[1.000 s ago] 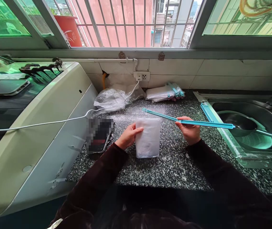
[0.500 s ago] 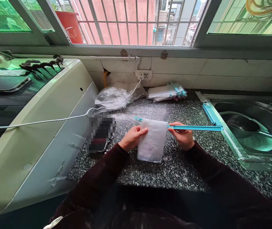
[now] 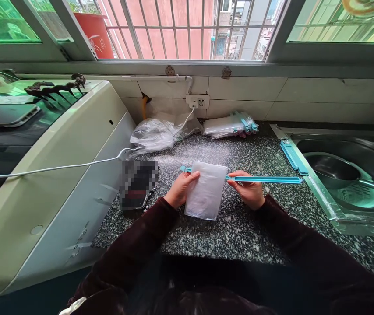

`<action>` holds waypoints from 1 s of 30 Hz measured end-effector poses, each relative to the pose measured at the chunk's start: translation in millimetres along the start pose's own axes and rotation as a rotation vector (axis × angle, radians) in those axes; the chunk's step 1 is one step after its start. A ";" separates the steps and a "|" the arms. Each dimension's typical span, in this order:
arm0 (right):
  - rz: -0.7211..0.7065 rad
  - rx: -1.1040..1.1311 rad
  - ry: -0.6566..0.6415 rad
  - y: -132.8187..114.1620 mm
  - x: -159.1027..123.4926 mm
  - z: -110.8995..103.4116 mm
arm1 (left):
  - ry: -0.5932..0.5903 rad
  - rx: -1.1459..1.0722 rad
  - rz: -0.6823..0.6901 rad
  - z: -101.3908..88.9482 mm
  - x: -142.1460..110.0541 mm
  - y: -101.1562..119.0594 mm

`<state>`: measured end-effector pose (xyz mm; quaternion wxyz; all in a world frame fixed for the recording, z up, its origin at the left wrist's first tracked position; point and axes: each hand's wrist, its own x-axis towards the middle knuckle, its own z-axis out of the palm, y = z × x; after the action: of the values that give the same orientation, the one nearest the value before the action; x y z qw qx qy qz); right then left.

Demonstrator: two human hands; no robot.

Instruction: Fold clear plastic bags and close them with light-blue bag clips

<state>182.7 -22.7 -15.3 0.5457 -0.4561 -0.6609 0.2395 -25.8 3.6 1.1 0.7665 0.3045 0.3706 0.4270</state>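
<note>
My left hand [image 3: 179, 191] pinches the upper left edge of a folded, translucent plastic bag [image 3: 206, 192], thumb on its front face. A light-blue bag sealing clip [image 3: 269, 179] runs sideways at the bag's upper part; a short end sticks out left of it, above my left fingers. Its long part extends right, over my right hand [image 3: 248, 192], whose thumb and fingers grip it close to the bag's right edge. The bag hides the clip's middle, so how they join there cannot be made out. Both hands are above the speckled counter [image 3: 193, 238].
Crumpled clear plastic [image 3: 156, 133] and stacked bags with blue clips [image 3: 224, 127] lie by the wall. Loose blue clips [image 3: 294, 158] rest beside the sink [image 3: 333, 216], which holds a pan [image 3: 333, 168]. A pixelated phone [image 3: 136, 201] lies left; a white cable [image 3: 75, 166] crosses there.
Both hands, the bag and the clip have shifted slightly left. The clip's right end sits a little lower, and its left end shows slightly more past the bag.
</note>
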 end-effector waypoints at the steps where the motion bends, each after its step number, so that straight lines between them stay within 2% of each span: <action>1: -0.005 -0.002 -0.003 0.0 0.0 0.2 | 0.008 -0.004 0.000 0.4 0.0 0.1; 10: -0.128 -0.217 -0.098 -5.9 6.1 -11.2 | 0.135 -0.023 0.024 -1.5 1.3 1.2; 16: -0.252 -0.288 0.003 -10.0 10.7 -28.5 | 0.196 -0.074 0.067 -2.5 1.3 7.7; 20: -0.286 -0.284 0.091 -16.9 10.6 -35.3 | 0.224 -0.097 0.067 -0.7 0.5 10.0; 30: -0.321 -0.257 0.132 -23.7 9.3 -35.9 | 0.170 -0.024 0.070 -2.2 1.4 5.4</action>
<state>208.5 -32.3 19.1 0.5563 -0.4254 -0.7131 0.0329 -29.4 7.6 3.7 0.7205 0.2708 0.4184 0.4823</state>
